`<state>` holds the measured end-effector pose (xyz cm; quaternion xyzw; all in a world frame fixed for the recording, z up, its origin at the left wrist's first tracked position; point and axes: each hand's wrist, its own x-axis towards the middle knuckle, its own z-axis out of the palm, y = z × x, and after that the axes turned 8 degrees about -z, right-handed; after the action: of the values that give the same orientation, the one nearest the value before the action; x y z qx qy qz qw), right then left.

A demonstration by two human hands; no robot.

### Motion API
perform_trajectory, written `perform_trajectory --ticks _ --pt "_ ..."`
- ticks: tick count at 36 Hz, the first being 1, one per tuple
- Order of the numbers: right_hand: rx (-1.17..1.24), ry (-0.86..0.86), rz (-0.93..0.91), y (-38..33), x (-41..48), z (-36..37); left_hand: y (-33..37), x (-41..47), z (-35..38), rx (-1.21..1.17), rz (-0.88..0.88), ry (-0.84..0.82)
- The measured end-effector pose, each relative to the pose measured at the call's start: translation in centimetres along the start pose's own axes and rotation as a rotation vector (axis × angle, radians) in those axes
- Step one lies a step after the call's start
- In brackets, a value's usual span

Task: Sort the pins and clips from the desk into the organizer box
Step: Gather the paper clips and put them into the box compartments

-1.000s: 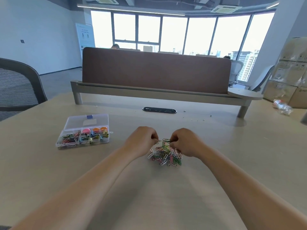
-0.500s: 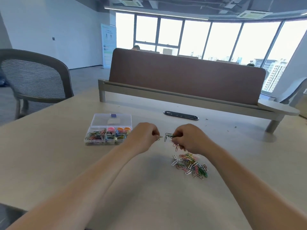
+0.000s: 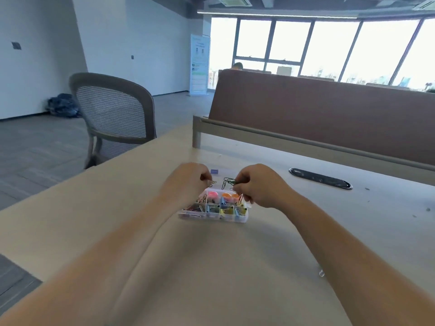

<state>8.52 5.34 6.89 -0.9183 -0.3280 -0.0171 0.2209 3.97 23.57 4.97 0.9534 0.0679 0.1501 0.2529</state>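
A clear plastic organizer box lies open on the beige desk, its compartments filled with coloured paper clips, binder clips and pins. Both my hands hover just above it. My left hand pinches a small brown paper clip between thumb and fingers. My right hand grips a bunch of green paper clips, with more clips dangling under its fingers. The box's lid and far side are partly hidden behind my hands. The loose clip pile is out of view.
A mesh-backed office chair stands off the desk's left corner. A brown divider panel on a rail runs along the back. A black cable grommet sits right of the box. Small crumbs dot the desk at right.
Both hands lifted clips off the pile and carried them left, over the organizer box. The view swung left, so the pile left the frame.
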Motion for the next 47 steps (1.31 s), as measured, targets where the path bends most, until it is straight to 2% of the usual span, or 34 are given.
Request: perform_trajectory --ticks 10,21,47 --pt "0.049 -0.044 -0.021 -1.8 6.1 3.3 -4.3 2.8 0.1 0.035 -0.069 -0.051" --pt "0.064 -0.046 -0.028 -1.6 8.5 5.1 -6.7 5.0 2.4 0.001 -0.121 -0.129" --pt "-0.004 -0.062 -0.038 -1.8 9.8 7.4 -8.4 4.9 1.2 -0.108 -0.067 -0.113"
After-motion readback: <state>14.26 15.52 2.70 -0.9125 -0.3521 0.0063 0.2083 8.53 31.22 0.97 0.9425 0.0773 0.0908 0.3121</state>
